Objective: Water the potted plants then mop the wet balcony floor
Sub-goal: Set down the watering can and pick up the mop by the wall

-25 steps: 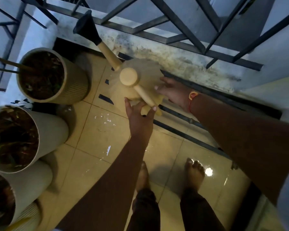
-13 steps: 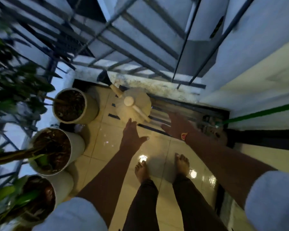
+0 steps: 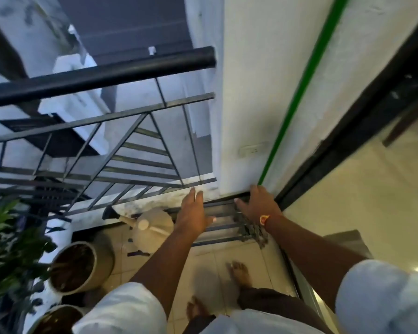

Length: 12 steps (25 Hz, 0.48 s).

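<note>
2 hands, both free now: a second ago they were on the watering can, now they're up and away from it, and the view has swung from the floor to the wall and railing (image 3: 101, 138). Read: watering step looks finished, person is standing up and turning to the mop step.

Largest first. White wall with the green mop handle (image 3: 297, 102) leaning up it, base at the corner by the dark door frame (image 3: 348, 131). Balcony floor (image 3: 203, 266) is pale tile; I can't confirm wet patches from this angle, too blurred.

Watering can (image 3: 155, 225) sits on the floor against the railing kerb, spout towards the pots, nobody touching it.

Containers: 2 pots (image 3: 92, 261) visible at lower left, both filled with dark soil; the nearer 1 is cut off by the frame edge. Leaves (image 3: 7, 237) hang over them. Water level in the can can't be told.

Left hand (image 3: 193, 213) is spread flat, fingers extended, holding nothing, just beside the can in the picture. Right hand (image 3: 258, 203) is also unclenched, fingers splayed, near the foot of the green handle but not yet around it. Grey mop head (image 3: 253, 231) lies on the floor rails below that wrist.

Next move probably calls for closing the right hand on the handle.
</note>
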Each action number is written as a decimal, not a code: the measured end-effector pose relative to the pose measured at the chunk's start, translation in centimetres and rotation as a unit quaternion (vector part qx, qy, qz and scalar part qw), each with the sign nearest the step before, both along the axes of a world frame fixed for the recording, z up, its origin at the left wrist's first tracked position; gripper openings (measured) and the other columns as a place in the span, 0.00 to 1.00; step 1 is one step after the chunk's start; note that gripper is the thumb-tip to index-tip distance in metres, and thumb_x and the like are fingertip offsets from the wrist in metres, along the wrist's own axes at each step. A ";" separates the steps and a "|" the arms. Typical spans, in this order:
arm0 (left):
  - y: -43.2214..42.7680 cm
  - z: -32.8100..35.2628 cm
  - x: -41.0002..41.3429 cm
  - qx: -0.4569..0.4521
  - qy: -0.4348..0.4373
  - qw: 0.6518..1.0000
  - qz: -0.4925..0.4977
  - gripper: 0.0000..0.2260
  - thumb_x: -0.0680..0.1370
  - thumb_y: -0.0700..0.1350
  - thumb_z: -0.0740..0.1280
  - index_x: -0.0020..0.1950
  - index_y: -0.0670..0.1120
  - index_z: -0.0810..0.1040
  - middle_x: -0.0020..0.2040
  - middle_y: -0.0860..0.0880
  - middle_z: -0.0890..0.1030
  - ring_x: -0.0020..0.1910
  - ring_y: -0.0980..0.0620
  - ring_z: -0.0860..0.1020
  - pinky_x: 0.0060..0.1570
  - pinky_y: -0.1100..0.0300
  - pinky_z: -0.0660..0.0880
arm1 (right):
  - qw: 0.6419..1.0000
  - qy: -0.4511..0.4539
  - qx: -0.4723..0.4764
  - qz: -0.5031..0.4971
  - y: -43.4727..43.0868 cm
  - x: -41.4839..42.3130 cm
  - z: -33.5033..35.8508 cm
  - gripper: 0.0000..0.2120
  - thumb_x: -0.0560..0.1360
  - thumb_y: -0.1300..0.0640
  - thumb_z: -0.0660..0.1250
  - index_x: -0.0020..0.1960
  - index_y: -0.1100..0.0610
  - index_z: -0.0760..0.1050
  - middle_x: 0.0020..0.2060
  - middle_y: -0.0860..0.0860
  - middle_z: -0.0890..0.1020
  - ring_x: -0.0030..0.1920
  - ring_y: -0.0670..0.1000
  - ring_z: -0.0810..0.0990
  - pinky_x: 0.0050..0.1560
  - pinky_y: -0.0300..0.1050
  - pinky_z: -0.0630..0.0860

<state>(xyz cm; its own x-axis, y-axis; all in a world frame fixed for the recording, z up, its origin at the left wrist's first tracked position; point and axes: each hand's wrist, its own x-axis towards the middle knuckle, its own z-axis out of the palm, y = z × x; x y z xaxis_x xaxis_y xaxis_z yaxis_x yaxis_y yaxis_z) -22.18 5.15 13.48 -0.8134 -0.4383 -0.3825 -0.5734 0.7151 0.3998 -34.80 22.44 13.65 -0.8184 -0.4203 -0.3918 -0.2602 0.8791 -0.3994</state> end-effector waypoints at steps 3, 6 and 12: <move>3.1 2.3 -4.2 0.015 0.017 0.999 -0.026 0.47 0.74 0.55 0.78 0.84 0.46 0.54 0.86 0.44 0.49 0.84 0.41 0.52 0.80 0.47 0.58 | 0.996 0.006 -0.029 -0.082 3.3 -3.3 1.5 0.39 0.79 0.38 0.63 0.78 0.64 0.58 0.72 0.65 0.68 0.71 0.66 0.70 0.67 0.57 0.71; 5.7 4.2 -8.2 0.034 0.043 0.996 -0.067 0.48 0.74 0.55 0.78 0.85 0.45 0.53 0.86 0.42 0.49 0.83 0.40 0.55 0.81 0.45 0.58 | 0.987 -0.011 -0.096 -0.132 4.6 -7.0 3.0 0.40 0.79 0.40 0.65 0.78 0.66 0.57 0.74 0.66 0.67 0.72 0.66 0.69 0.70 0.57 0.69; 5.6 7.3 -13.8 0.029 0.076 0.994 -0.074 0.46 0.75 0.56 0.77 0.84 0.43 0.55 0.85 0.41 0.57 0.82 0.39 0.60 0.79 0.46 0.61 | 0.954 -0.014 -0.247 -0.168 1.9 -13.4 6.7 0.42 0.79 0.41 0.67 0.81 0.62 0.52 0.78 0.61 0.63 0.77 0.62 0.65 0.74 0.53 0.64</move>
<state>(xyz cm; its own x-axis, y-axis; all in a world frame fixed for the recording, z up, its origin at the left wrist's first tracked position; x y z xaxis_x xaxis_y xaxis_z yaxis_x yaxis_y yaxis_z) -35.95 10.77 20.79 -0.9173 -0.2906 -0.2723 -0.3942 0.7598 0.5171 -48.15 24.36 20.32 -0.9317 -0.2752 -0.2371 0.0193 0.6142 -0.7889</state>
